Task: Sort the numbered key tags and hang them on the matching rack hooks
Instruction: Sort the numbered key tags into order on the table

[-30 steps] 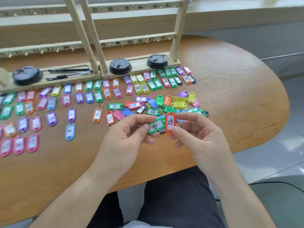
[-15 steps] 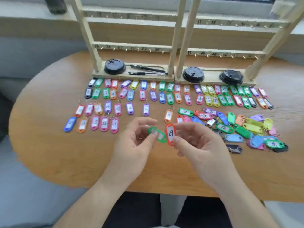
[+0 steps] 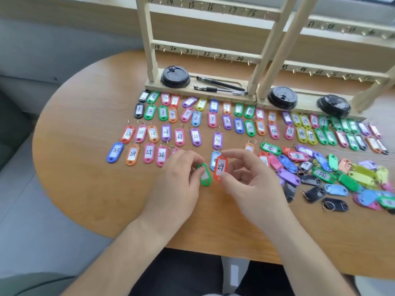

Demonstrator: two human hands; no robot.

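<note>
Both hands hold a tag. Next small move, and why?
Probably lay the red tag 29, pinched in the right hand, into the bare gap between the purple 28 tag and purple 30 tag: that row runs 26, 27, 28, then skips to 30. The left hand holds a green tag.

Indoor desk-type spot, most likely an office or break area, though I can't tell for sure. A rounded wood-grain table [image 3: 85, 189] sits against a long tan ledge [image 3: 74, 16], with a pale window frame [image 3: 361, 6] at top right. The floor [image 3: 42, 231] below is smooth and grey. There is stationery clutter: two black pens [image 3: 220, 83] lie on the base of a wooden rack [image 3: 147, 39] with hand-numbered hooks, and black takeaway cup lids [image 3: 175, 76] sit beside them. Rows of coloured key tags [image 3: 226, 120] with handwritten numbers cover the tabletop, with a loose heap [image 3: 333, 178] at right. The person is seated at the table edge in dark trousers [image 3: 181, 274].
</note>
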